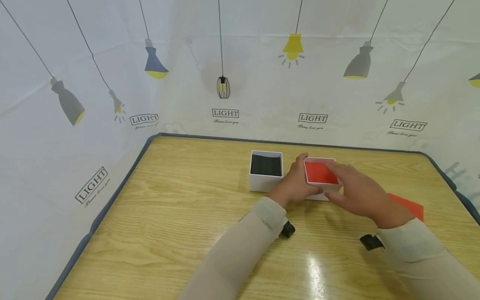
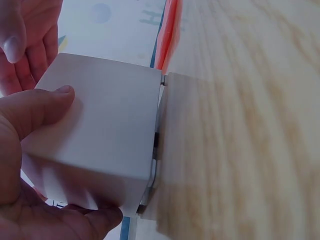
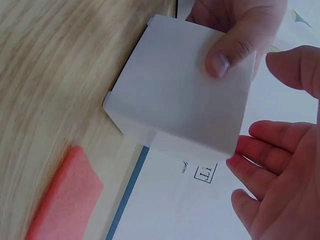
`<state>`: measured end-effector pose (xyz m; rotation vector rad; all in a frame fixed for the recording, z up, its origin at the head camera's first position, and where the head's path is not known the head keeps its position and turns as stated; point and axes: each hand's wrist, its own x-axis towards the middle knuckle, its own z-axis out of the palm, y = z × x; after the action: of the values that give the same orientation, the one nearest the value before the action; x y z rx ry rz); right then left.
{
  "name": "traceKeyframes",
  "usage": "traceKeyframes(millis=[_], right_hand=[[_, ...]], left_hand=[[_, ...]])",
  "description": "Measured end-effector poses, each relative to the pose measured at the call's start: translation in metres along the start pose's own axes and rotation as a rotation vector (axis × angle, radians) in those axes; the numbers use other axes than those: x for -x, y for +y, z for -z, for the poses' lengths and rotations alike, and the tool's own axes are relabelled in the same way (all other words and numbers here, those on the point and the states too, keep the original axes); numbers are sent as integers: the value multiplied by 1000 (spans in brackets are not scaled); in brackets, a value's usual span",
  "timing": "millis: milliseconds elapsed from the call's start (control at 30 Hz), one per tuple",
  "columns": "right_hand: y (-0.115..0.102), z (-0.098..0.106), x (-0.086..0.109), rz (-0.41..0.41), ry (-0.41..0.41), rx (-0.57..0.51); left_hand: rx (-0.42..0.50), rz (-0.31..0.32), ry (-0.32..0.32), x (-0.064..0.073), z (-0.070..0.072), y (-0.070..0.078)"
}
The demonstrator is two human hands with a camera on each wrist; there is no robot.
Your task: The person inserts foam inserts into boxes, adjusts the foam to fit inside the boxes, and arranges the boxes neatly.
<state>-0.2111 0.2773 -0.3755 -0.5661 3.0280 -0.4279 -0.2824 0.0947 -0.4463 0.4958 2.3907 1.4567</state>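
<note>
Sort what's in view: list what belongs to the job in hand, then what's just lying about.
In the job:
White box, held by the left hand
Red material inside it
Right hand, at the box's right side

Apparently just lying about:
Black-filled box, untouched
Separate red piece on the table
Lamp-print backdrop

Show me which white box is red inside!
The right-hand white box, the one the left hand grips, is red inside. The other white box, to its left, is black inside and no hand holds it.
</note>
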Motion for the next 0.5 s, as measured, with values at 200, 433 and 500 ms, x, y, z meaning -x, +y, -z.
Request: traceKeyframes(millis=[200, 433, 500], right_hand=[[9, 5, 5, -48, 24, -88], [24, 10, 11, -95, 16, -166], [29, 12, 13, -102, 12, -181]], left_hand=[[3, 25, -8, 1, 1, 1], [11, 68, -3, 3, 0, 3], [17, 76, 1, 4, 0, 3]])
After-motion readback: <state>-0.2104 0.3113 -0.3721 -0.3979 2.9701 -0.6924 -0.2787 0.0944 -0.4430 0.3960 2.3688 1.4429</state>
